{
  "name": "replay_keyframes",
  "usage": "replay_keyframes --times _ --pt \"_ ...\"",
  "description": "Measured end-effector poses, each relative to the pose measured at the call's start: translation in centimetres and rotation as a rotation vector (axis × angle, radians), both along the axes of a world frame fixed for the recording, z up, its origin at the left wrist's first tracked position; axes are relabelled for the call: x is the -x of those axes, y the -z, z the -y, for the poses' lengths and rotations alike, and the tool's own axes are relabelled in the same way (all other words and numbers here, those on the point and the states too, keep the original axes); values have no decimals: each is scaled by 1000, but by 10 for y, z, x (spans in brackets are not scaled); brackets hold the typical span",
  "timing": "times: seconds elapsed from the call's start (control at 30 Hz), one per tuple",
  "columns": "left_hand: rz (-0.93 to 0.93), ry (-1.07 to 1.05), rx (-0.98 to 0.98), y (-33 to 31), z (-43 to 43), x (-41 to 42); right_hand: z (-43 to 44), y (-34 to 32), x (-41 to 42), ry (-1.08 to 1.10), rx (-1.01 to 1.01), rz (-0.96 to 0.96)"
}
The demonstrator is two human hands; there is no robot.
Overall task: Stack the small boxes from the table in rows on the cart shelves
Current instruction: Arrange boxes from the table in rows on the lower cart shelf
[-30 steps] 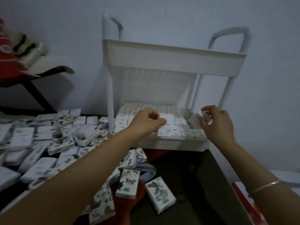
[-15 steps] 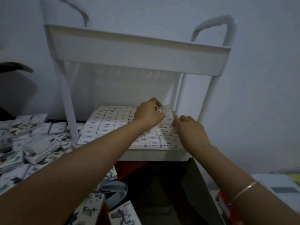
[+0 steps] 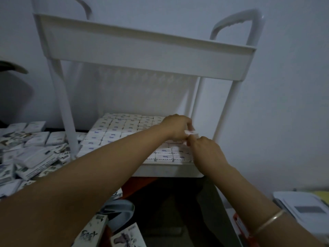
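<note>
Box point(image 3: 191, 133) pinched by left hand point(image 3: 175, 127) over shelf point(image 3: 167, 169) right end, likely for row gap. Right hand point(image 3: 206, 150) loosely curled beside, steadying; grip unclear.

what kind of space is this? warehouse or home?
Likely a home or small workroom, not a warehouse: a light white plastic cart against a plain wall, small boxes heaped loose on a table, papers at right.

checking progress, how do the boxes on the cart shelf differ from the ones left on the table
The boxes on the cart shelf sit packed edge to edge in straight rows; the boxes on the table lie loose, overlapping at mixed angles. The shelf ones show plain white faces with small blue marks; several table ones show dark printed pictures. Both are small white cartons.
</note>
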State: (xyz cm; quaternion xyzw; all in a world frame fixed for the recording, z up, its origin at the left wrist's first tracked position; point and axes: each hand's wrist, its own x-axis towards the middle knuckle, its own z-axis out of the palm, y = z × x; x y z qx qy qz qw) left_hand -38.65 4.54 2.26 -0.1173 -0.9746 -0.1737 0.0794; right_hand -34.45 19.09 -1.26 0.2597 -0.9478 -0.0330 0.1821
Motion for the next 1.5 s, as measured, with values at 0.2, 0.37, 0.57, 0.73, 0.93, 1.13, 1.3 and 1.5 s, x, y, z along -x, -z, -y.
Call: replay_keyframes --times 0.2,0.37,0.57,0.73,0.93,1.13,1.3,1.5 --pt "98 9 121 11 1 0 -5 2 -6 -18 -41 25" --pt "195 -43 156 8 8 -14 -4 -2 -17 -30 3 32" --pt "16 -70 -173 1 50 -102 25 -8 -59 -172 171 -4" --pt "-88 -174 -394 20 109 -219 83 -8 -115 -381 326 37" --pt "-122 -355 -487 45 185 -348 153 10 -165 -554 369 126" --pt "-87 -652 -438 62 248 -401 228 12 -187 -581 417 112" --pt "-100 -679 -391 68 269 -409 278 10 -166 -388 254 92" --pt "-131 -740 -330 68 281 -407 295 17 -158 -272 106 64"
